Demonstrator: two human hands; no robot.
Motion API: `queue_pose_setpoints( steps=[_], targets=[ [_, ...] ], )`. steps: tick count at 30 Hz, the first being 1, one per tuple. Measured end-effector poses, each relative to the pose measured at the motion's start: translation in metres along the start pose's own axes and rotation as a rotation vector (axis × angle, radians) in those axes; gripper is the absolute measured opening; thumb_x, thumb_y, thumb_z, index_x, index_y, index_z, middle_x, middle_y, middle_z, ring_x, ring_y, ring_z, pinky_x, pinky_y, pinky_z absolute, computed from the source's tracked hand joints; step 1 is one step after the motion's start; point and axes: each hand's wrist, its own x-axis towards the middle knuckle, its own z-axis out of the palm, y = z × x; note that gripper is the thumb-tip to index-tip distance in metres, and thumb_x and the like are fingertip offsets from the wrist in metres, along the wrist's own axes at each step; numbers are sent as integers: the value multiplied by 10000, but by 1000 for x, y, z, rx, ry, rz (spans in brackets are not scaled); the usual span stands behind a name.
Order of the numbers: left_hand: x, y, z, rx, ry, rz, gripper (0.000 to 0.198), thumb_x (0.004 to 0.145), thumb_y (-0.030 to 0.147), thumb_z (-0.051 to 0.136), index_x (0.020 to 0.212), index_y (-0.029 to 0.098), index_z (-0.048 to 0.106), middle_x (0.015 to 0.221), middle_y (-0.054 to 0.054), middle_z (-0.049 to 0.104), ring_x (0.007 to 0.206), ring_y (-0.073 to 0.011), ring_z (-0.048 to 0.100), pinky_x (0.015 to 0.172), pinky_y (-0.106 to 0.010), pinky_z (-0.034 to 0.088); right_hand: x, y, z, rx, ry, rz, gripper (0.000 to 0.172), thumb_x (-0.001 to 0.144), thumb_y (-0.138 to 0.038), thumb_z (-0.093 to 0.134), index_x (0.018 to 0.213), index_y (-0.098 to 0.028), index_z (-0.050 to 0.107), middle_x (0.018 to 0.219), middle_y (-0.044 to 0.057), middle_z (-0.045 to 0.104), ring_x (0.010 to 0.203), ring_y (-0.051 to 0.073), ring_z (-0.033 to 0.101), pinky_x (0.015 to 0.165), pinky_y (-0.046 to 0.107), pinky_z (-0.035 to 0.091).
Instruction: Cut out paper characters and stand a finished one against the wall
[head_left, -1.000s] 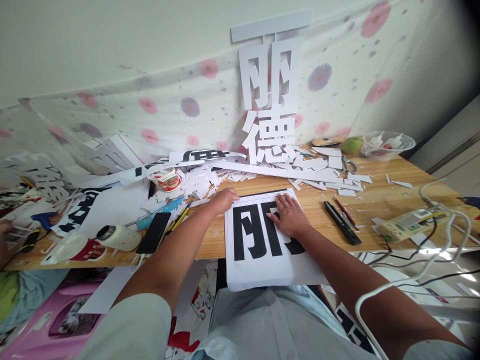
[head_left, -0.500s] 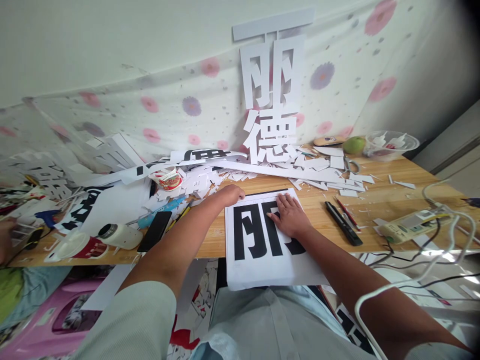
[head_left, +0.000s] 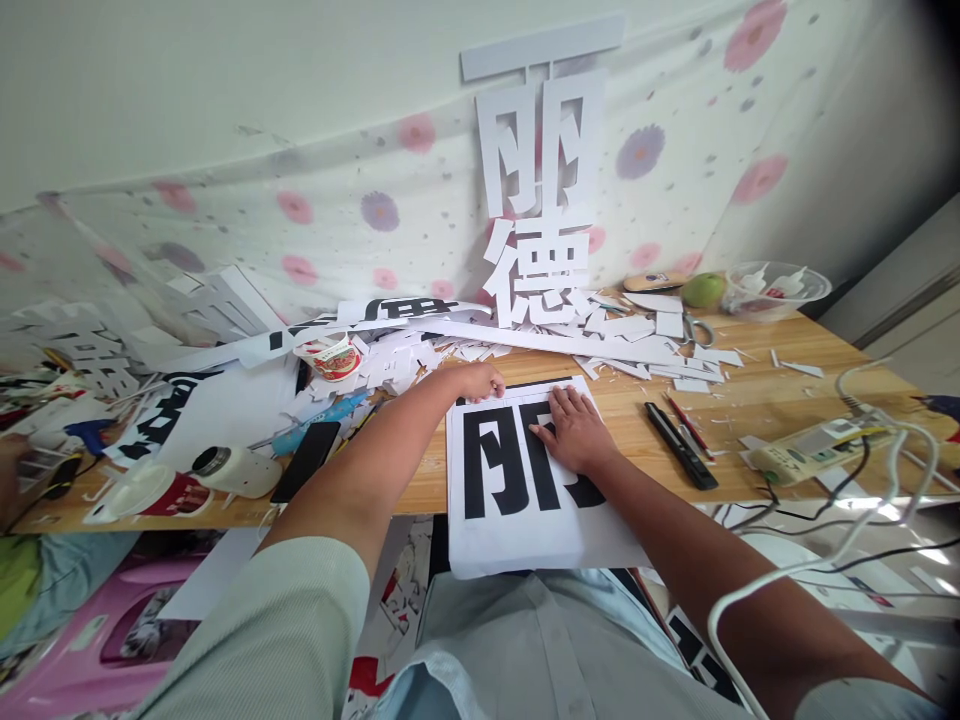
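A white sheet printed with a bold black Chinese character (head_left: pixel 489 462) lies in front of me, its lower end hanging over the table edge. My right hand (head_left: pixel 574 428) is spread flat on its upper right part and covers some of the black strokes. At the sheet's top edge, left of centre, my left hand (head_left: pixel 484 382) is closed with its fingers curled in. Whatever it pinches, if anything, is hidden or too small to make out. A dark strip (head_left: pixel 536 382) runs along the top edge between the hands.
A black utility knife (head_left: pixel 681 446) and a red pencil (head_left: pixel 688 425) lie to the right, near a power strip (head_left: pixel 814 450) with cables. Cut-out white characters (head_left: pixel 536 270) lean on the wall above paper scraps (head_left: pixel 637 345). Phone (head_left: pixel 306 462) and bottle (head_left: pixel 238 470) sit left.
My left hand has slid a little to the right along the sheet's top edge, still closed. My right hand stays flat on the sheet. The view has shifted slightly.
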Motion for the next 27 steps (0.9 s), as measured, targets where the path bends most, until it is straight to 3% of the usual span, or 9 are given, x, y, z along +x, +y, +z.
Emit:
queue_pose_setpoints(
  steps=[7, 10, 16, 22, 27],
  targets=[
    [10, 19, -9, -20, -80, -82, 317, 788, 294, 764, 1101, 263, 796, 879, -42, 782, 697, -202, 702, 689, -307, 586, 1, 0, 1, 6, -4, 2, 905, 1114, -699, 331, 1745, -52, 385, 1836, 195, 300, 1732, 400, 172, 1402, 551, 138],
    [14, 28, -8, -13, -76, -128, 301, 835, 434, 802, 1039, 214, 776, 850, -79, 784, 684, -223, 721, 675, -325, 597, 1, 0, 0, 10, -17, 7, 918, 1114, -705, 322, 1747, -43, 376, 1843, 189, 279, 1735, 395, 160, 1404, 544, 127],
    [23, 50, -1, 77, 4, -218, 600, 952, 746, 615, 957, 162, 754, 760, -137, 774, 651, -276, 737, 696, -384, 610, 3, -4, -7, 44, -52, 25, 959, 1106, -732, 316, 1760, -31, 337, 1852, 189, 246, 1741, 393, 129, 1407, 530, 94],
    [35, 64, 6, 226, 161, -304, 739, 877, 867, 651, 998, 157, 819, 833, -188, 810, 908, -386, 799, 878, -420, 594, 4, -5, -15, 98, -60, 18, 988, 1100, -759, 281, 1761, -27, 332, 1860, 186, 219, 1745, 389, 98, 1405, 522, 68],
    [44, 65, 9, 233, 192, -348, 835, 843, 942, 602, 1089, 179, 840, 1010, -230, 834, 1018, -448, 791, 890, -466, 599, 3, -5, -18, 125, -70, 20, 957, 1112, -730, 277, 1765, -32, 322, 1862, 181, 207, 1748, 383, 78, 1405, 522, 51]
  ],
)
